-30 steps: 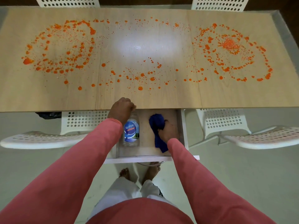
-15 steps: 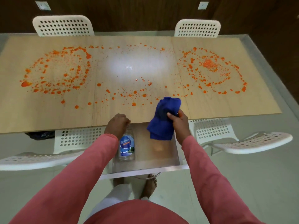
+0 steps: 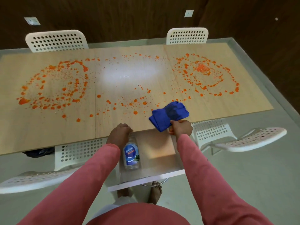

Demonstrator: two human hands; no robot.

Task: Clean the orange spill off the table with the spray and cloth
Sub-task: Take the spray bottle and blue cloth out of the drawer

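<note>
right hand (image 3: 181, 127) pinches blue cloth (image 3: 168, 115) over table (image 3: 48, 130) edge, ready to wipe; left hand (image 3: 119, 135) grips spray bottle (image 3: 131, 155) top in drawer (image 3: 162, 159), to lift it.

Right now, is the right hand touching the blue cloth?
Touching. The head view shows the right hand pinching the lower edge of the blue cloth, which it holds over the near edge of the table.

You stand at a long pale wooden table (image 3: 48, 127) on a grey-green floor (image 3: 243, 176). Behind it runs a dark wood-panelled wall (image 3: 129, 17) with two small white wall plates (image 3: 188, 13). White perforated chairs (image 3: 55, 40) sit on both sides, and a bright glare (image 3: 129, 73) marks the tabletop's middle.
</note>
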